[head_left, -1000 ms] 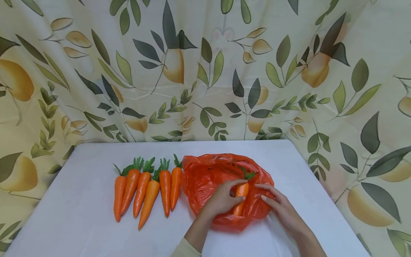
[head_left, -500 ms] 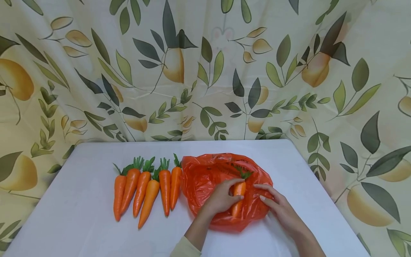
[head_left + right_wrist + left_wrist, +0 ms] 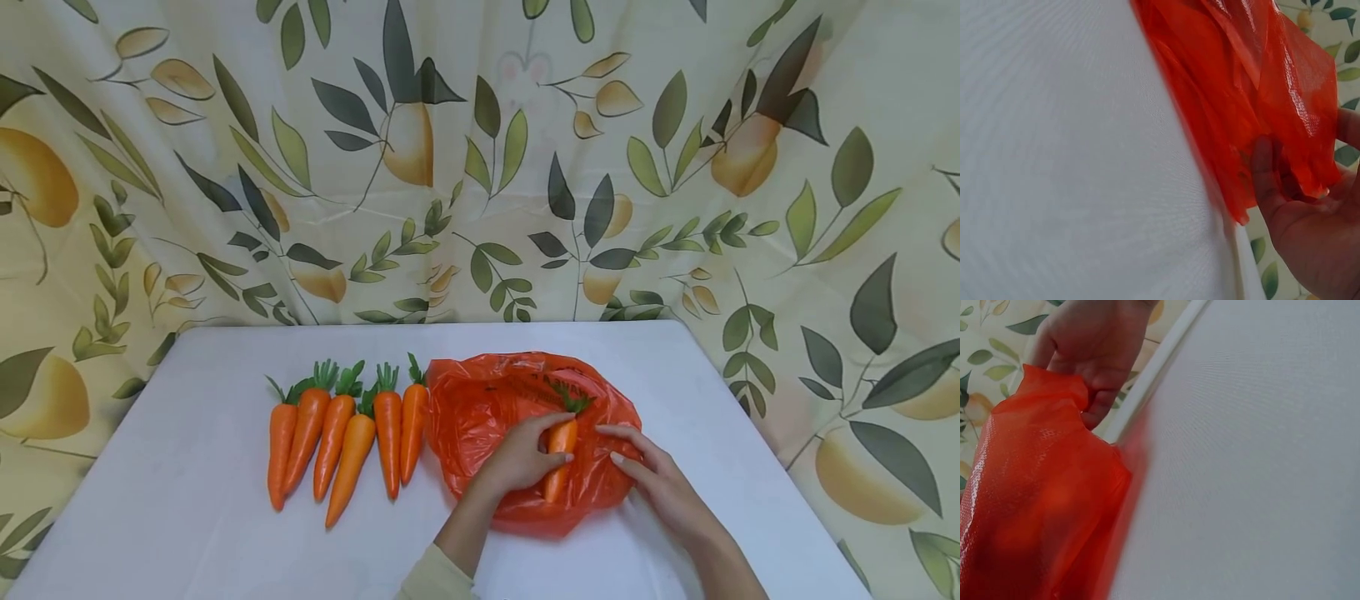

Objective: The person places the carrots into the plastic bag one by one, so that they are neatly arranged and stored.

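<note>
A red plastic bag point(image 3: 472, 417) lies spread on the white table, its mouth open upward. Inside its right half, a carrot point(image 3: 562, 435) with green leaves lies lengthwise. My left hand point(image 3: 519, 454) grips this carrot from the left between thumb and fingers. At the bag's right rim, my right hand point(image 3: 666, 485) holds the plastic, which passes between thumb and fingers in the right wrist view. Bag plastic point(image 3: 1041, 462) covers part of a hand point(image 3: 1100, 340) in the left wrist view, and the carrot is hidden there.
Several carrots with green tops, such as the leftmost one point(image 3: 281, 450), lie in a row left of the bag. They rest on the white tabletop point(image 3: 187, 467). A leaf-and-fruit patterned curtain point(image 3: 480, 250) hangs behind the table's back edge.
The carrot in the left hand has shifted very slightly left within the bag. Both hands keep their holds. The head view has tilted a little.
</note>
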A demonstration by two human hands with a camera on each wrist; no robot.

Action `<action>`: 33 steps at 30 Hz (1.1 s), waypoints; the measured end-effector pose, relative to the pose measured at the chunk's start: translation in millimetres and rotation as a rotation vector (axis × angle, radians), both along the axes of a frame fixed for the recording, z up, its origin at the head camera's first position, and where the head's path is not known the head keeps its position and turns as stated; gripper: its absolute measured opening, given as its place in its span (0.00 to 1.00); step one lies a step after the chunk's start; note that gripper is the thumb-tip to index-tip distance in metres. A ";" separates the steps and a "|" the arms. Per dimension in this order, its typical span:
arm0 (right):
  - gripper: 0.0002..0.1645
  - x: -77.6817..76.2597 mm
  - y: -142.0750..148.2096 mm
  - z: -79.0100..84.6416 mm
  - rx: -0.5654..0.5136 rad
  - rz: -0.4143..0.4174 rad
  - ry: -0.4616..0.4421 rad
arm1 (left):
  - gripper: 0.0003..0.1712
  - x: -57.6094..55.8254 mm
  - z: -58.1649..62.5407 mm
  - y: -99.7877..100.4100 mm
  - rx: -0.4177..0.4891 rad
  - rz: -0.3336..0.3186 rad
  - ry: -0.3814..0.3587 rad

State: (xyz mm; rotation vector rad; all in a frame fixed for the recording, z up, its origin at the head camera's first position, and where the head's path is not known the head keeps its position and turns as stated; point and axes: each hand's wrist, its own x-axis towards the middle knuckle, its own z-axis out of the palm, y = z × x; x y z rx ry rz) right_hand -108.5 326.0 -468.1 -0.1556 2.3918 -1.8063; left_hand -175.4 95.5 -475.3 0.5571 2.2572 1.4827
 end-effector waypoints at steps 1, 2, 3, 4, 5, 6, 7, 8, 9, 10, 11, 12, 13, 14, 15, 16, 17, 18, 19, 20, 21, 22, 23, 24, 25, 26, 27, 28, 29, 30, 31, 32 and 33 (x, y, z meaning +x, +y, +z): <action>0.25 0.0 -0.2 -0.3 0.001 -0.003 -0.003 | 0.32 -0.1 -0.2 0.0 0.002 -0.001 -0.001; 0.25 0.2 -0.5 -0.6 0.001 -0.005 -0.006 | 0.32 0.0 -0.5 -0.1 0.004 -0.001 -0.002; 0.25 0.2 -0.9 -0.9 0.000 -0.007 -0.009 | 0.33 0.2 -0.5 -0.3 0.002 0.000 0.003; 0.25 0.3 -1.3 -1.3 -0.001 -0.008 -0.012 | 0.34 0.3 -0.8 -0.4 -0.003 0.000 0.013; 0.25 0.3 -1.7 -1.7 -0.002 -0.007 -0.015 | 0.35 0.4 -0.9 -0.6 -0.003 0.000 0.020; 0.25 0.3 -2.1 -2.0 -0.006 -0.006 -0.019 | 0.37 0.5 -0.8 -0.9 0.000 -0.001 0.026; 0.25 0.2 -2.5 -2.3 -0.008 -0.004 -0.021 | 0.38 0.5 -0.8 -1.1 0.004 -0.005 0.037; 0.25 0.0 -3.0 -2.4 -0.010 -0.001 -0.022 | 0.40 0.3 -0.6 -1.4 0.006 -0.008 0.047; 0.25 -0.2 -3.3 -2.6 -0.010 0.000 -0.022 | 0.41 0.1 -0.3 -1.8 0.010 -0.012 0.057; 0.25 -0.5 -3.7 -2.6 -0.010 0.001 -0.021 | 0.41 -0.1 -0.3 -2.1 0.016 -0.016 0.060; 0.25 -0.7 -4.1 -2.5 -0.010 0.001 -0.021 | 0.41 -0.4 -0.2 -2.3 0.023 -0.018 0.057; 0.25 -1.0 -4.4 -2.5 -0.007 0.000 -0.020 | 0.40 -0.6 -0.4 -2.5 0.025 -0.018 0.056; 0.25 -1.2 -4.7 -2.3 -0.004 -0.001 -0.018 | 0.39 -0.9 -0.7 -2.7 0.026 -0.018 0.055; 0.25 -1.4 -5.0 -2.2 -0.001 -0.003 -0.019 | 0.38 -1.1 -1.1 -2.9 0.023 -0.013 0.050; 0.25 -1.5 -5.2 -2.1 0.002 -0.004 -0.021 | 0.37 -1.3 -1.3 -3.1 0.022 -0.008 0.046; 0.25 -1.6 -5.4 -1.9 0.007 -0.005 -0.024 | 0.37 -1.5 -1.8 -3.2 0.019 -0.002 0.038; 0.25 -1.4 -5.5 -1.9 0.010 -0.005 -0.027 | 0.37 -1.6 -2.1 -3.3 0.021 0.001 0.034; 0.25 -1.3 -5.4 -1.8 0.014 -0.005 -0.028 | 0.37 -1.7 -2.5 -3.3 0.023 0.003 0.031; 0.25 -1.1 -5.1 -1.6 0.019 -0.006 -0.027 | 0.37 -1.8 -2.7 -3.2 0.028 0.004 0.030; 0.25 -0.9 -4.7 -1.6 0.024 -0.006 -0.025 | 0.37 -1.7 -2.9 -2.9 0.031 0.006 0.021; 0.24 -0.8 -4.2 -1.5 0.026 -0.003 -0.020 | 0.37 -1.7 -3.0 -2.7 0.034 0.006 0.012; 0.24 -0.8 -3.8 -1.5 0.030 -0.001 -0.013 | 0.36 -1.6 -3.0 -2.4 0.037 0.008 0.001; 0.24 -0.8 -3.4 -1.5 0.030 0.003 -0.005 | 0.36 -1.6 -2.8 -2.0 0.040 0.010 -0.006; 0.24 -0.9 -2.9 -1.4 0.031 0.005 0.003 | 0.36 -1.7 -2.7 -1.5 0.038 0.013 -0.010; 0.24 -1.0 -2.6 -1.4 0.030 0.007 0.010 | 0.36 -1.8 -2.5 -1.0 0.036 0.016 -0.014; 0.24 -1.1 -2.4 -1.5 0.028 0.009 0.014 | 0.36 -1.7 -2.3 -0.6 0.031 0.019 -0.019; 0.24 -1.1 -2.1 -1.5 0.026 0.010 0.018 | 0.36 -1.7 -2.0 -0.2 0.027 0.021 -0.018; 0.24 -1.0 -2.0 -1.6 0.024 0.012 0.021 | 0.37 -1.7 -2.0 0.1 0.025 0.024 -0.018; 0.24 -1.0 -1.9 -1.7 0.021 0.013 0.021 | 0.37 -1.8 -2.0 0.4 0.024 0.025 -0.018; 0.24 -1.1 -1.8 -1.9 0.017 0.014 0.021 | 0.37 -1.9 -2.2 0.7 0.023 0.026 -0.018; 0.24 -0.6 -1.4 -1.9 0.015 0.015 0.021 | 0.37 -1.4 -2.3 1.2 0.027 0.027 -0.025; 0.24 -0.4 -1.1 -1.9 0.013 0.017 0.021 | 0.37 -1.0 -2.5 1.4 0.029 0.029 -0.030; 0.24 -0.3 -1.0 -1.7 0.007 0.020 0.018 | 0.37 -0.8 -2.9 1.5 0.032 0.031 -0.033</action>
